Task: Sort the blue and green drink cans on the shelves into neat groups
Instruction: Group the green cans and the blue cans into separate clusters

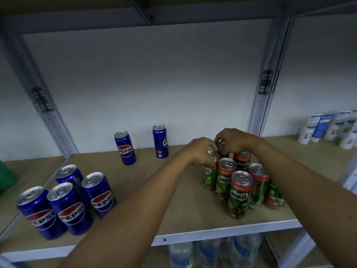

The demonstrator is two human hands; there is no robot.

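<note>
Several green Milo cans (pixel 240 194) stand clustered on the right of the wooden shelf (pixel 173 209). My left hand (pixel 201 151) grips the top of a green can (pixel 209 173) at the cluster's back left. My right hand (pixel 233 140) pinches the top of another can (pixel 221 147) at the very back, mostly hidden by both hands. Several blue Pepsi cans (pixel 67 204) form a group at the front left. Two more blue cans stand apart near the back wall, one (pixel 125 147) left of the other (pixel 160 141).
White and blue bottles (pixel 328 128) stand on the neighbouring shelf bay at the right. Water bottles (pixel 212 252) fill the shelf below. A green object (pixel 5 176) shows at the left edge. Metal uprights (pixel 264 84) frame the bay.
</note>
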